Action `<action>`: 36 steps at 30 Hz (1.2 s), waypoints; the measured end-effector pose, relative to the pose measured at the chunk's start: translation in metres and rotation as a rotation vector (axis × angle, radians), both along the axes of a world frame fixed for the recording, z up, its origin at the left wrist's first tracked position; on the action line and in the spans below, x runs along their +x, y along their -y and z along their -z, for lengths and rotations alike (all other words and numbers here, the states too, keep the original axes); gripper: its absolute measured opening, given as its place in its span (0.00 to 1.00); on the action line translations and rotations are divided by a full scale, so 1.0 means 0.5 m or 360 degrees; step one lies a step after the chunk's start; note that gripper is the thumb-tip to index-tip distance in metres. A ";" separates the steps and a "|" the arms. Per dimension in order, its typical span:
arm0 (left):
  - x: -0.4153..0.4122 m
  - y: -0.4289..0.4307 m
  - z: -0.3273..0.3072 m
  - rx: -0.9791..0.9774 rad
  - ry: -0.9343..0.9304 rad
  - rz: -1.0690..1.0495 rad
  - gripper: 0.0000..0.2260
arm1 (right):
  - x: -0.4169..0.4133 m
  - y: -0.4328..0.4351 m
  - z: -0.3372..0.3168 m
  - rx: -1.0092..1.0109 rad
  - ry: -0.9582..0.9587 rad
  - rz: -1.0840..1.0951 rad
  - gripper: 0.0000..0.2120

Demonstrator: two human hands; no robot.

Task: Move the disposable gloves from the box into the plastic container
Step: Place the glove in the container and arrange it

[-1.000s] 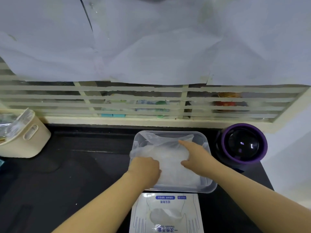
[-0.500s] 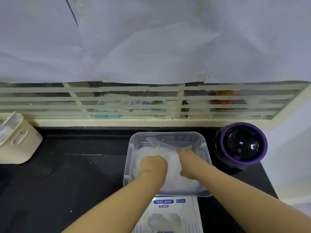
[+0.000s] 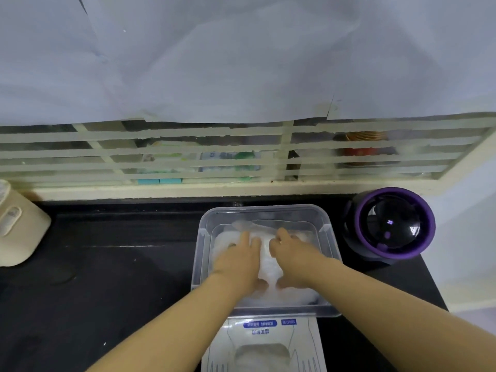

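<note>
Head view, sole entry. Plastic container (image 3: 264,209): clear, rectangular, on the dark worktop (image 3: 120,277), straight ahead of me. Disposable gloves (image 3: 265,260): a pale, filmy stack lying flat in the container and covering most of its floor. Left hand (image 3: 239,261): palm down on the left half of the stack, fingers fairly straight and pointing away from me. Right hand (image 3: 292,256): palm down on the right half, just beside the left, a strip of gloves showing between them. Grip: neither hand closes round anything; both press flat. Glove box (image 3: 264,345): white with blue print, nearest to me, its far edge meeting the container's near rim, its long axis seemingly running from me toward the container; more gloves show through its window. Relation that governs the next reach, as I judge it: the box lies directly behind both wrists, beneath my forearms, so either hand need only draw back toward me; neither is plainly nearer. Also present: a purple-rimmed device with a dark dome (image 3: 393,224) right of the container, apart from it; a cream bin (image 3: 16,229) at the far left edge.
</note>
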State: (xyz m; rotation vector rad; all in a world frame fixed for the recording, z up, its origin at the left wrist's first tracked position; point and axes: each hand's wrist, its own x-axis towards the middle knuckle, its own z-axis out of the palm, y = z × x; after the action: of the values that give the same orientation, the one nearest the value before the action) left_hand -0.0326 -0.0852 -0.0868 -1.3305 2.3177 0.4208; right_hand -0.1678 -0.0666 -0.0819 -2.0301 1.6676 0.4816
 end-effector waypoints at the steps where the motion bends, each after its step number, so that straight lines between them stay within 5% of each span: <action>1: 0.003 0.003 0.010 0.0102 0.0057 -0.0061 0.41 | -0.002 -0.001 0.009 0.0050 -0.0029 -0.0005 0.38; 8: 0.007 0.015 0.045 0.0458 0.0198 -0.0199 0.52 | -0.015 0.004 0.042 0.0191 -0.0117 0.0053 0.53; 13: 0.004 0.026 0.046 0.0560 0.0175 -0.0158 0.40 | -0.004 -0.004 0.063 0.0164 -0.0293 -0.0027 0.58; 18: 0.013 0.032 -0.009 0.0611 0.0014 -0.0154 0.36 | 0.000 -0.008 0.013 0.0094 -0.0389 -0.0125 0.40; 24: 0.070 -0.015 -0.100 0.0136 -0.0706 -0.0117 0.21 | -0.010 -0.078 -0.124 -0.0564 0.0399 -0.0141 0.15; 27: 0.107 -0.079 -0.131 -0.0090 -0.0947 0.0045 0.17 | 0.005 -0.155 -0.150 -0.0494 0.0584 -0.0521 0.12; 31: 0.162 -0.164 -0.116 -0.0226 -0.0910 0.0343 0.11 | 0.047 -0.214 -0.092 -0.0293 0.0038 -0.1010 0.06; 36: 0.222 -0.240 -0.031 -0.0235 -0.0856 0.0458 0.09 | 0.095 -0.232 -0.041 -0.0310 -0.0215 -0.0951 0.12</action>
State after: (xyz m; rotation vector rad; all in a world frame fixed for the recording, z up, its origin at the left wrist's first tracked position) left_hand 0.0784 0.0349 -0.0712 -1.0048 2.9823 0.5764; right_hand -0.1203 0.0492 -0.0612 -2.6969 1.1854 0.6839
